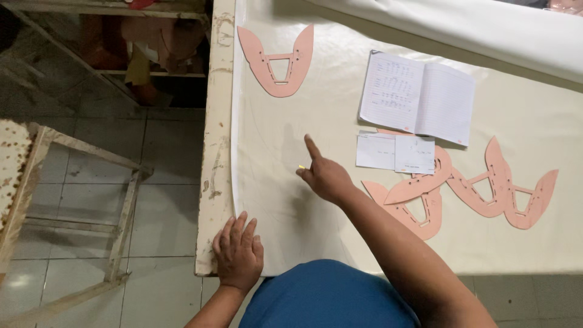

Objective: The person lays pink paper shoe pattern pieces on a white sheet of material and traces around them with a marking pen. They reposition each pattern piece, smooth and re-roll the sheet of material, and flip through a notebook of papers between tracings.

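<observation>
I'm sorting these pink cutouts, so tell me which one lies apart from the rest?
The pink cutout at the sheet's far left corner. It lies alone, while the other cutouts overlap in a cluster by the open notebook, beside the right hand.

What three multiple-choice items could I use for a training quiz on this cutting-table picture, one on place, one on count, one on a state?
1. Where does the lone pink pattern piece lie?
A. Near the table's far left corner
B. Under the notebook
C. On the floor

2. How many paper slips lie just below the open notebook?
A. None
B. Two
C. Five

3. What is the right hand doing?
A. Lying flat, palm down
B. Pointing with the forefinger out
C. Gripping the notebook

Answers:
1. A: it sits apart on the cream sheet, far from the overlapping pink pieces at right.
2. B: two white slips lie side by side there.
3. B: one finger stretches over the sheet, with something small and yellowish at the hand, while the left hand rests flat at the near edge.
</observation>
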{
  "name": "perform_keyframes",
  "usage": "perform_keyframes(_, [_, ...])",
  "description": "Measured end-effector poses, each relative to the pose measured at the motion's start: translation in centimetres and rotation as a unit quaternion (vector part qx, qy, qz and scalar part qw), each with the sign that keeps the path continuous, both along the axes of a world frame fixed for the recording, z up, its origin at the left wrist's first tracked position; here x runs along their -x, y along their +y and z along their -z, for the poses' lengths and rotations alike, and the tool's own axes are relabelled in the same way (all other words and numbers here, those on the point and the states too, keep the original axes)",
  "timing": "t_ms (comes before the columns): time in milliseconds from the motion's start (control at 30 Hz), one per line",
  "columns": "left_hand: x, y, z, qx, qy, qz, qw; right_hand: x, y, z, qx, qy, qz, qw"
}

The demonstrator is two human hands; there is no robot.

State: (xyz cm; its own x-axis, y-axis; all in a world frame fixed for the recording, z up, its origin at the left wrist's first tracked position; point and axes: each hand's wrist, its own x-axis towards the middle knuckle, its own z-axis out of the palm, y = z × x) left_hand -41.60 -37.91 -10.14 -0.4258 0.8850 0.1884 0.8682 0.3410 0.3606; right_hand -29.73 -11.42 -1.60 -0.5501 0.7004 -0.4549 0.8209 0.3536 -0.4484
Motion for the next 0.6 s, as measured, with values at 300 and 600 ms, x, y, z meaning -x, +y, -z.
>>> perform_keyframes(300, [0.7,-1.5,-0.1,0.018,0.006,-0.015,1.000,-7.2,2.2,4.9,0.038,0.290,0.186,0.938])
perform_keyframes(600, [2.6,-2.8,1.3,0.023,0.015,-0.028,0.999,-23.0,8.9,5.3,-0.040,0.347,0.491,0.798])
